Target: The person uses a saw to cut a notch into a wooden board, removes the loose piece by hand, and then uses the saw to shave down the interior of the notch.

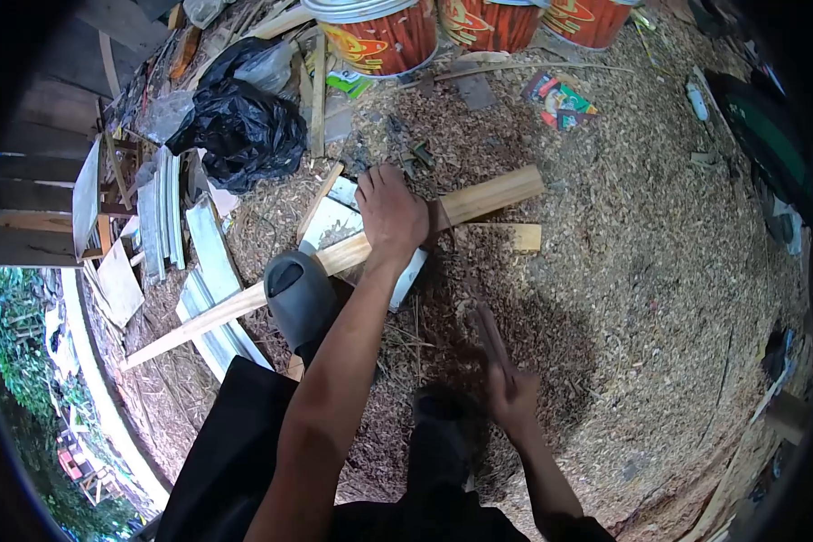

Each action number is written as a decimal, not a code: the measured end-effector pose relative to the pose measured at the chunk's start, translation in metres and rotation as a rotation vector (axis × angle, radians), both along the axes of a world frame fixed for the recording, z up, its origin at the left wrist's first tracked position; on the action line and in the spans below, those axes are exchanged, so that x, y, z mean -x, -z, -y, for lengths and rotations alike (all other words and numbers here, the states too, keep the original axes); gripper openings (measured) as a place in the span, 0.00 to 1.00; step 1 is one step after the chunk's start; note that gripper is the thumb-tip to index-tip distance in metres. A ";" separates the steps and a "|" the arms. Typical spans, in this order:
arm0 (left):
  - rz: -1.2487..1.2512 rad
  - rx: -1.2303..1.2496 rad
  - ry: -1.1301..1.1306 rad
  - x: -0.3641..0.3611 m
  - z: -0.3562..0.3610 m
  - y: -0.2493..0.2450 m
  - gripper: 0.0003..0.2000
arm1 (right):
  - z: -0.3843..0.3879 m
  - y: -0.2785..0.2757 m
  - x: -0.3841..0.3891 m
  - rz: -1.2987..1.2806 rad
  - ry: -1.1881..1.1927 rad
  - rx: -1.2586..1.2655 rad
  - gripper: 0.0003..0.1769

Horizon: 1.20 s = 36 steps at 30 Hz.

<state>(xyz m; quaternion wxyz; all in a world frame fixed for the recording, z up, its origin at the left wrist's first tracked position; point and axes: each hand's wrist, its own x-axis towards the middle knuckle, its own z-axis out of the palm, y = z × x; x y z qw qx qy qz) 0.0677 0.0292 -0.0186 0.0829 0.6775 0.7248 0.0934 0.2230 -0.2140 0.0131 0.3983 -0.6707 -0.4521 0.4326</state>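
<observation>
A long wooden plank (497, 193) lies slantwise across a white-faced piece of wood (332, 219) on the ground. My left hand (393, 212) is closed over the plank near its middle, pressing on it. Left of that hand, my foot in a dark slipper (298, 294) rests on the same plank. My right hand (513, 397), lower and to the right, is wrapped round the handle of a tool (491, 334) that points up toward the plank. The tool's far end is too dark and blurred to make out. Beneath the plank's right part lies a shorter wood piece (519, 238).
Red buckets (384, 41) stand at the top. A black plastic bag (244, 126) and curved metal-like strips (163, 212) lie on the left. Wood chips (677, 298) cover the ground. A dark green object (763, 135) is at the right edge.
</observation>
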 end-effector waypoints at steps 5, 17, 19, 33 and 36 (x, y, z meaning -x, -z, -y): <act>0.010 -0.036 0.029 -0.001 0.008 0.003 0.15 | -0.024 -0.003 0.002 0.018 -0.041 0.121 0.19; 0.034 -0.011 0.019 -0.001 0.003 0.000 0.14 | 0.069 0.026 -0.017 0.016 -0.085 -0.032 0.12; 0.027 0.017 0.011 0.001 0.007 0.004 0.14 | 0.047 0.010 -0.009 0.010 -0.075 0.074 0.12; 0.009 -0.007 0.000 -0.003 0.001 0.003 0.14 | 0.037 0.006 -0.011 -0.041 -0.036 0.120 0.14; 0.019 -0.027 0.013 -0.004 0.005 0.003 0.13 | 0.022 0.006 -0.005 0.003 -0.071 0.158 0.14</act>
